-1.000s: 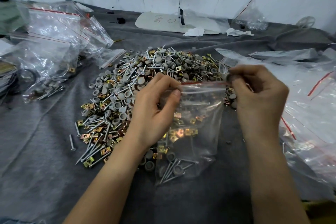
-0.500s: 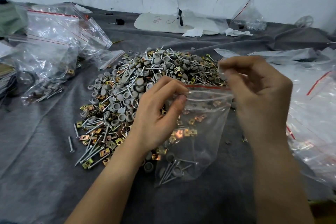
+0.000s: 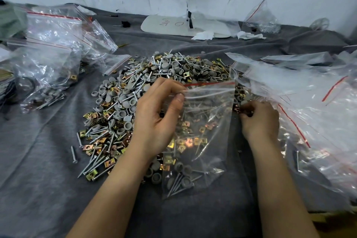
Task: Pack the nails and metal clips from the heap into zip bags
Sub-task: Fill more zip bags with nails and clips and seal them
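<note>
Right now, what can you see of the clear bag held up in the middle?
The zip bag is thin clear plastic with a red stripe along its top. It hangs upright before the heap, its bottom resting on the grey cloth. Nails and grey caps lie in its bottom. The left hand pinches its top left corner.

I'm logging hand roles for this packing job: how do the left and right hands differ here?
The left hand pinches the zip bag by its top corner; the right hand is apart from it. The left hand is raised over the heap; the right hand is low at the heap's edge, fingers curled on metal clips. Both are bare.
</note>
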Demonstrator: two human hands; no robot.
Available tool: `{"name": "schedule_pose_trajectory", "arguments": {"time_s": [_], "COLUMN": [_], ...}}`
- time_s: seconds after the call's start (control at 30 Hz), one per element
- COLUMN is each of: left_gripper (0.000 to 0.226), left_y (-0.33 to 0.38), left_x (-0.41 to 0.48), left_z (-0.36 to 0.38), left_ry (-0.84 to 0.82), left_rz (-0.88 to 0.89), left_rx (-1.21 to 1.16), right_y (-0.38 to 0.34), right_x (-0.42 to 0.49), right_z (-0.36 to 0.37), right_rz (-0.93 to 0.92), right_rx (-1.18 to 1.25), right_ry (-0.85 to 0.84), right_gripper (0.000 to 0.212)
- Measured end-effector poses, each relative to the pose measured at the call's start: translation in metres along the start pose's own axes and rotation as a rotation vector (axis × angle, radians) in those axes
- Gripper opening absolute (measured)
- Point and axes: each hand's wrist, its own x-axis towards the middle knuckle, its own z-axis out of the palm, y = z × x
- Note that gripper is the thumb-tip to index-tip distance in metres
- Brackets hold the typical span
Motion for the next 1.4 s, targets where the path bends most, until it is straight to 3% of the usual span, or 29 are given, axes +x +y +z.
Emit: {"name": "schedule_pose_trajectory", "arguments": {"time_s": [0.23, 0.37, 0.57, 0.67, 0.73, 0.83, 0.93, 1.03, 1.2, 1.27, 1.4], "left_gripper": [0.016, 0.015, 0.021, 0.026, 0.026, 0.024, 0.024, 0.024, 0.012, 0.009, 0.016], "left_y": [0.001, 0.001, 0.000, 0.000, 0.002, 0.004, 0.003, 0.004, 0.003, -0.001, -0.004], "left_x": [0.000, 0.000, 0.000, -0.002, -0.004, -0.004, -0.003, -0.003, -0.001, 0.001, 0.002], "left_z": [-0.001, -0.001, 0.001, 0.004, 0.007, 0.008, 0.009, 0.010, 0.005, 0.000, -0.006], "left_ry": [-0.004, 0.000, -0.033, -0.080, -0.112, -0.124, -0.101, -0.084, 0.069, 0.180, 0.324], "left_rz": [0.003, 0.002, 0.024, 0.054, 0.092, 0.118, 0.094, 0.085, -0.002, -0.095, -0.165], "left_rx": [0.015, 0.014, 0.022, 0.090, 0.126, 0.123, 0.091, 0.097, 0.061, 0.053, 0.038], "right_y": [0.004, 0.005, -0.027, -0.048, -0.058, -0.063, -0.061, -0.058, -0.047, -0.042, -0.034], "right_x": [0.003, 0.001, -0.021, -0.040, -0.048, -0.054, -0.054, -0.051, -0.040, -0.034, -0.026], "right_z": [0.000, -0.002, -0.037, -0.055, -0.062, -0.062, -0.060, -0.062, -0.054, -0.040, -0.007], "right_rz": [0.066, 0.093, -0.156, -0.328, -0.443, -0.558, -0.559, -0.559, -0.404, -0.329, -0.246], "right_rx": [0.046, 0.087, 0.704, 0.849, 0.833, 0.623, 0.481, 0.509, 0.743, 0.679, 0.434], "right_ry": [0.087, 0.193, 0.320, 0.271, 0.149, -0.001, -0.096, -0.128, 0.004, 0.016, -0.117], "right_gripper": [0.016, 0.022, 0.020, 0.026, 0.027, 0.024, 0.023, 0.021, 0.025, 0.025, 0.024]}}
